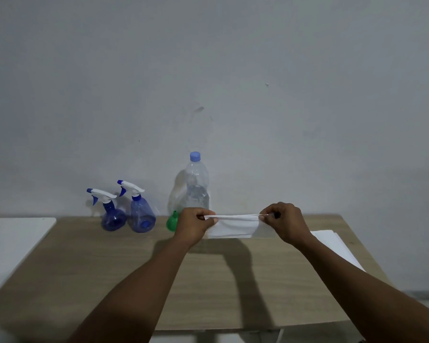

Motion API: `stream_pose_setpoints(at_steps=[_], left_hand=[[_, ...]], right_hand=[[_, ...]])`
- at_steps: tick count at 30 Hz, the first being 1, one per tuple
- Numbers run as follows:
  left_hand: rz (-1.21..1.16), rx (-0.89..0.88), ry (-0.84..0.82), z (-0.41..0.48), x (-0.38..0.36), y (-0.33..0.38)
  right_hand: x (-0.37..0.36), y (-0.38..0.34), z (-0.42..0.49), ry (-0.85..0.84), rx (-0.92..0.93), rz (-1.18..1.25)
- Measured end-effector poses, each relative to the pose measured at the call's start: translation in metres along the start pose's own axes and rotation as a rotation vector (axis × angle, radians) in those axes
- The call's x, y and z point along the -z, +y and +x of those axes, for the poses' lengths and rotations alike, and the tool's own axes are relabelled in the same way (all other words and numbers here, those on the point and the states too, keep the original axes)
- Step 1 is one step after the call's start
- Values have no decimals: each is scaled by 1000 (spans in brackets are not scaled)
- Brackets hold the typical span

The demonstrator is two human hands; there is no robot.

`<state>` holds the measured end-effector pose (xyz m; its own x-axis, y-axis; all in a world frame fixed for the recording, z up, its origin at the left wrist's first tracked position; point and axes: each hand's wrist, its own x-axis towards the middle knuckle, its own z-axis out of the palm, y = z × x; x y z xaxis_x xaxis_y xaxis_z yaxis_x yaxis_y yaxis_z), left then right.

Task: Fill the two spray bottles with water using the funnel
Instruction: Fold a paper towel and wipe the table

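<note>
Centre of frame: left hand (196,225) & right hand (286,222) hold a white rectangular paper tissue (233,229) stretched btwn them, above the light wood-grain tabletop (109,280). Left fingers (209,219) pinch the tissue's top-left corner and right fingers (266,217) the top-right; remaining fingers curled in.

Left of centre, at the tabletop's far edge by the grey wall (233,95): two translucent blue plastic spray bottles w/ white-and-blue trigger heads screwed on. The shorter spray bottle (113,216) is just left of the taller spray bottle (142,212); can't tell if they touch.

Small green plastic funnel (172,221) sits narrow end up, just left of the left hand and partly hidden by it.

Clear plastic water bottle w/ blue cap (197,184) stands behind the hands, lower part hidden.

White flat panel (10,243) at left edge; white sheet (332,243) at right, partly under the right forearm.
</note>
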<state>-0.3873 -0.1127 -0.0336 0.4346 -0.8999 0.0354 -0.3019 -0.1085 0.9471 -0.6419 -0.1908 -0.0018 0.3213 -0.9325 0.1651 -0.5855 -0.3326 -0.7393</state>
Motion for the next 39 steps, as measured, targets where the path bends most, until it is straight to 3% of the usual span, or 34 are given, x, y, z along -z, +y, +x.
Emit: stream_pose_setpoints(at_steps=[4,11,20,31,39], left_hand=[[88,-44,-5,2,-4,9],[177,-67,37,0,-18,23],[189,8,72,-30,0,26],[204,125,119,-48,93,-8],[147,161,116,-25,190,-58]], right_hand=[[10,7,0,70,78,-114],[36,18,6,40,102,-176],[34,19,20,-236,154,14],[-43,-44,32,-394,203,45],[-135,-107,41,-396,121,111]])
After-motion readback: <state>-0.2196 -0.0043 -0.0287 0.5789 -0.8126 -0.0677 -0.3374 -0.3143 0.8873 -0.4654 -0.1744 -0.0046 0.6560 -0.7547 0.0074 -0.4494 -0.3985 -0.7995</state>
